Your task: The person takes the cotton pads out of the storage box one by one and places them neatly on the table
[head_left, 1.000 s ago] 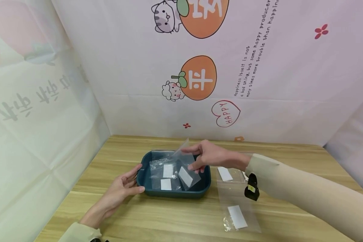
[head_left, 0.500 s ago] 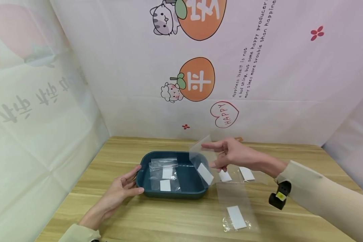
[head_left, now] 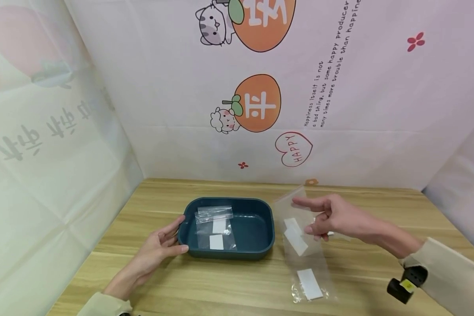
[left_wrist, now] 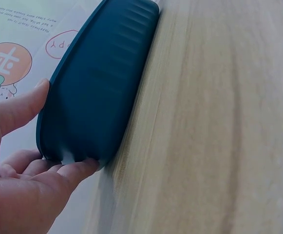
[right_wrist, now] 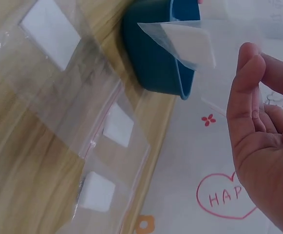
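Observation:
My left hand [head_left: 156, 243] grips the left end of a dark teal plastic bin [head_left: 254, 231], its thumb and fingers against the rim and end wall. Inside the bin, toward the left, two clear zip bags [head_left: 216, 228] overlap, each with a white rectangular piece. Right of the bin, my right hand [head_left: 341, 219] pinches a clear zip bag [right_wrist: 190, 44] between thumb and fingers. A white rectangle [head_left: 296, 240] shows inside it, and the bag hangs above the table. Below lie further clear bags [head_left: 310, 283] with white pieces, partly covered by the held bag and the hand.
The wood-grain table [head_left: 237, 289] ends at a printed white cloth backdrop [head_left: 189, 149] behind the bin. Another cloth [head_left: 55, 175] hangs along the left side. In the right wrist view, several bagged white pieces [right_wrist: 51, 34] lie on the table.
My right hand has lifted one bag out of the bin and carried it right, over the bags on the table. My left hand has stayed on the bin's left end.

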{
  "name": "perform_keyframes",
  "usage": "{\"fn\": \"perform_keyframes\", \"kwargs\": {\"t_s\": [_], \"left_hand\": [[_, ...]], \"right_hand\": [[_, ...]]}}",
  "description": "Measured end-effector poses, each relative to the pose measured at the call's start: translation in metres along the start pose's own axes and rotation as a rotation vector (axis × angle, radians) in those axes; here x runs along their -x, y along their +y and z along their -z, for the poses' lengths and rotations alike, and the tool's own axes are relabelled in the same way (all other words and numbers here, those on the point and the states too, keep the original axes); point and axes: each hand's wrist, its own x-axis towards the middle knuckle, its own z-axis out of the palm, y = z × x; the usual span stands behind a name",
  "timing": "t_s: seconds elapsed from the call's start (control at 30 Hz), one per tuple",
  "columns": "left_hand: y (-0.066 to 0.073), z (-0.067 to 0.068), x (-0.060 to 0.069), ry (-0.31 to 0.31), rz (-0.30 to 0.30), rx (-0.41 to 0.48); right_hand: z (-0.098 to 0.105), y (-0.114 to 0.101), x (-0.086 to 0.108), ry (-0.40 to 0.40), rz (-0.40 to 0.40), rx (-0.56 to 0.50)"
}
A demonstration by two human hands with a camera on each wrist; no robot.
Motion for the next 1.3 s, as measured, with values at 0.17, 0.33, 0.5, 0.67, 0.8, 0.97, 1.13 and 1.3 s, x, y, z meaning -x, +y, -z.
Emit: {"fn": "perform_keyframes", "kwargs": {"t_s": [0.17,0.33,0.5,0.67,0.8,0.97,1.13,1.3], "left_hand": [[0.001,-0.001,0.001,-0.001,0.002,0.003],[0.001,-0.001,0.000,0.006,0.006,-0.007],[0.001,-0.001,0.000,0.015,0.004,-0.010],[0.000,-0.001,0.001,0.018,0.010,-0.018],[0.000,-0.001,0.000,0.013,0.006,-0.017],[0.000,0.000,-0.001,0.007,-0.002,-0.014],[0.000,0.000,-0.001,0.009,-0.007,-0.014],[0.000,-0.001,0.000,0.009,-0.007,-0.011]], "right_hand": [[0.004,0.016,0.021,0.036,0.031,-0.026],[0.008,0.035,0.045,0.052,0.010,-0.052],[0.008,0.055,0.063,0.040,0.017,-0.090],[0.007,0.071,0.078,0.038,0.032,-0.131],[0.008,0.080,0.090,0.042,-0.036,-0.180],[0.007,0.093,0.098,0.019,-0.097,-0.230],[0.005,0.106,0.102,0.010,-0.119,-0.273],[0.006,0.114,0.104,0.009,-0.110,-0.267]]}}
